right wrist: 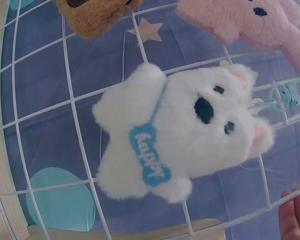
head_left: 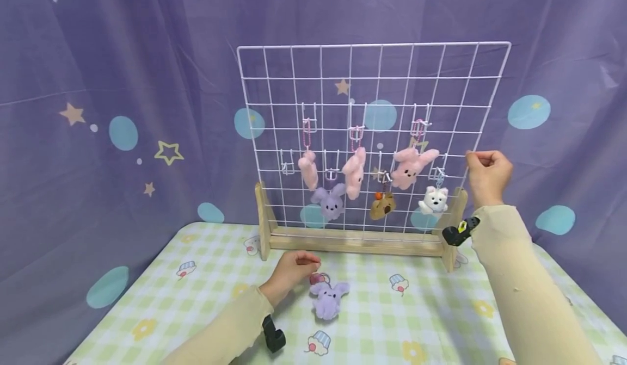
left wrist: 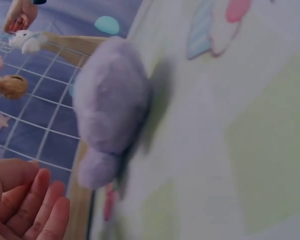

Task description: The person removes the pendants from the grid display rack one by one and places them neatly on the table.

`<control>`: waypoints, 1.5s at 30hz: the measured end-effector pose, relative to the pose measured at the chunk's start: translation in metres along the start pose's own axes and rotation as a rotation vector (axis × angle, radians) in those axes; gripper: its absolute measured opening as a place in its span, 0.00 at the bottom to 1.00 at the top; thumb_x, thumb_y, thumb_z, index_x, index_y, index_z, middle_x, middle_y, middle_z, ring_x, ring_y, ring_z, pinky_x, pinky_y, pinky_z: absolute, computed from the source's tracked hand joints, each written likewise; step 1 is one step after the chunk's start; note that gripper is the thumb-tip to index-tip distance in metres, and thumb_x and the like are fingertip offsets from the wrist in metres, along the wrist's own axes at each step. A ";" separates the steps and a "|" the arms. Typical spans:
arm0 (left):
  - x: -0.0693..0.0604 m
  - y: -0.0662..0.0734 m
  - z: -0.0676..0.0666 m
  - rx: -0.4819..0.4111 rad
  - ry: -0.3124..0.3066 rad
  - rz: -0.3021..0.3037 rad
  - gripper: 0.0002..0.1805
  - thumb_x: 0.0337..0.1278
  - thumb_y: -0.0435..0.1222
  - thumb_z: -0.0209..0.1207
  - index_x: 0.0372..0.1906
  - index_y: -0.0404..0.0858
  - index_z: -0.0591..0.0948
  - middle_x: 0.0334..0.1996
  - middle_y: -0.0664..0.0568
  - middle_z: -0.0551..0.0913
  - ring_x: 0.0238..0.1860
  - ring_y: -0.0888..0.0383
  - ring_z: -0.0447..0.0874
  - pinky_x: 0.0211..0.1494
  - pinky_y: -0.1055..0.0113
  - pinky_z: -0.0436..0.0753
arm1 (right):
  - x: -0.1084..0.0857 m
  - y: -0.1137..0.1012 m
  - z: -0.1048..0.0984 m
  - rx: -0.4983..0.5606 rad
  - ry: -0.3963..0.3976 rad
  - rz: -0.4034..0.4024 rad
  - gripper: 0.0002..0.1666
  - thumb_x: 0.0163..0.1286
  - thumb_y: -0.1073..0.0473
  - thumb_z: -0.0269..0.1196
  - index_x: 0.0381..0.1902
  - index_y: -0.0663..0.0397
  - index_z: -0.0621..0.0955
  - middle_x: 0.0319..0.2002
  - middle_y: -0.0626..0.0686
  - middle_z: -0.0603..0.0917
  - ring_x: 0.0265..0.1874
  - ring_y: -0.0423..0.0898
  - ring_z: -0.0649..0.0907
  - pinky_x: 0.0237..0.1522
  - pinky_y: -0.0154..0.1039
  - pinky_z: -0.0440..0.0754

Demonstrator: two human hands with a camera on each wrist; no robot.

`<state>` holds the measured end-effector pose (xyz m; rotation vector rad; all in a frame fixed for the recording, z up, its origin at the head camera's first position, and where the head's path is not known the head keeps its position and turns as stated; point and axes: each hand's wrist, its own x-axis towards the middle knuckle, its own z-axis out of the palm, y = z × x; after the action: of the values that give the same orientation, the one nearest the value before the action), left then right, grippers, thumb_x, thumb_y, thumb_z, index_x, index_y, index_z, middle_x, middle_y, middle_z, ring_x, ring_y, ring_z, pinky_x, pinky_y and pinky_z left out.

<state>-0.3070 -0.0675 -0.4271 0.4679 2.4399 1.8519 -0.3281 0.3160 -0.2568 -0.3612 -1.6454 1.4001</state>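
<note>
Along the near worktop (head_left: 372, 316), bending fingers (left wrist: 55, 217) loosely on the left hand (head_left: 293, 270), gripping nothing, just left of the purple plush bunny (head_left: 327, 303) lying there; at far right, pinching the white wire grid's (head_left: 350, 77) edge with the right hand (head_left: 490, 175), near the hanging white plush dog (head_left: 434, 201).
</note>
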 end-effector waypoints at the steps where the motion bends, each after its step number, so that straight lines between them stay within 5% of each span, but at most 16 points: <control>1: 0.002 0.001 -0.001 0.012 0.006 0.014 0.10 0.52 0.28 0.62 0.39 0.25 0.81 0.33 0.43 0.85 0.32 0.62 0.80 0.37 0.70 0.80 | 0.000 0.000 -0.001 0.001 0.002 -0.004 0.14 0.60 0.60 0.65 0.19 0.39 0.74 0.14 0.34 0.72 0.15 0.28 0.72 0.21 0.22 0.69; 7: 0.009 0.027 -0.010 0.003 0.045 0.091 0.09 0.54 0.29 0.62 0.40 0.27 0.82 0.35 0.42 0.85 0.33 0.62 0.81 0.39 0.71 0.80 | 0.002 -0.002 -0.003 0.000 0.010 -0.005 0.15 0.60 0.60 0.65 0.19 0.39 0.74 0.14 0.34 0.72 0.15 0.28 0.72 0.21 0.22 0.68; 24: 0.018 0.131 -0.058 0.007 0.180 0.276 0.12 0.57 0.34 0.63 0.43 0.30 0.82 0.36 0.47 0.85 0.35 0.63 0.81 0.41 0.73 0.79 | 0.006 -0.005 -0.002 0.007 -0.002 0.006 0.15 0.60 0.60 0.65 0.19 0.38 0.73 0.15 0.34 0.72 0.15 0.29 0.72 0.21 0.21 0.69; 31: 0.025 0.160 -0.071 0.005 0.230 0.369 0.12 0.56 0.31 0.63 0.43 0.27 0.81 0.36 0.42 0.85 0.34 0.65 0.81 0.40 0.74 0.79 | 0.004 -0.007 -0.002 0.012 -0.003 0.011 0.15 0.60 0.60 0.65 0.19 0.39 0.73 0.15 0.35 0.72 0.16 0.29 0.72 0.21 0.22 0.69; 45: 0.049 0.201 -0.080 0.046 0.305 0.386 0.12 0.56 0.32 0.62 0.44 0.30 0.82 0.39 0.41 0.84 0.35 0.62 0.79 0.37 0.74 0.76 | 0.000 -0.001 0.000 0.001 -0.006 0.002 0.15 0.60 0.59 0.65 0.18 0.39 0.73 0.14 0.34 0.72 0.15 0.29 0.71 0.21 0.22 0.69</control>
<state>-0.3279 -0.0812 -0.2072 0.7589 2.7513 2.1548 -0.3278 0.3154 -0.2565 -0.3580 -1.6490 1.4046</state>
